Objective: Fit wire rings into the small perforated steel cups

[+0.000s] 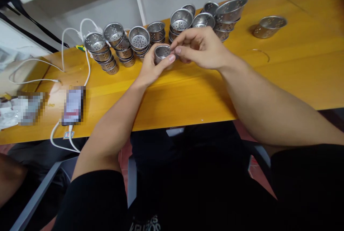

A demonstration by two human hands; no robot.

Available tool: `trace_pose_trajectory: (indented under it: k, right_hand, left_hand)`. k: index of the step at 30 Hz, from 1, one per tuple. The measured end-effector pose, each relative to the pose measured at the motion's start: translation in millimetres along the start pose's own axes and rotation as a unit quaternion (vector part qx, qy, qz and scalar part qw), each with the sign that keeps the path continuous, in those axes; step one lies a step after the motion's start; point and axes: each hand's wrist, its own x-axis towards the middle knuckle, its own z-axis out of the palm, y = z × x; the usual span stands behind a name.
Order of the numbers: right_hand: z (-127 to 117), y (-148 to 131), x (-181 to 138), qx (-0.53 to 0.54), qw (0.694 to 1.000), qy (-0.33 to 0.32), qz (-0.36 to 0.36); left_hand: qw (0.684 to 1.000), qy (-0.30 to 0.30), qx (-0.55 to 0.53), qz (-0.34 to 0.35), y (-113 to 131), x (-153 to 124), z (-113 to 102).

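My left hand (152,64) is wrapped round a small perforated metal strainer basket (161,52), its mouth facing up toward me. My right hand (200,48) is closed in a pinch at the basket's right rim. What lies between those right fingertips is too small to make out. Just behind my hands are stacks of similar strainer baskets, among them one stack (139,39) beyond my left hand and another (181,21) beyond my right. A thin curved wire (262,52) lies on the table to the right.
A single strainer basket (269,26) stands apart at the right of the yellow wooden table (185,105). More stacks (97,44) rise at the left beside white cables (62,50). A phone (73,106) and plastic bags (10,112) lie at the left. Another person's arm (10,177) shows at the lower left.
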Motion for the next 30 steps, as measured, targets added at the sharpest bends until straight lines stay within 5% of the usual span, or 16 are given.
trace_pose_trajectory:
  k: [4,30]
  right_hand:
    - [-3.3,-4.8,-0.3,0.032,0.999,-0.036,-0.001]
    - [4.4,4.5,4.5,0.061,0.998,-0.003,0.028]
  left_hand:
    - [1.000,-0.018,-0.002,0.015,5.8,1.7,-1.3]
    - [0.998,-0.022,0.043,0.042,3.6,2.9,1.8]
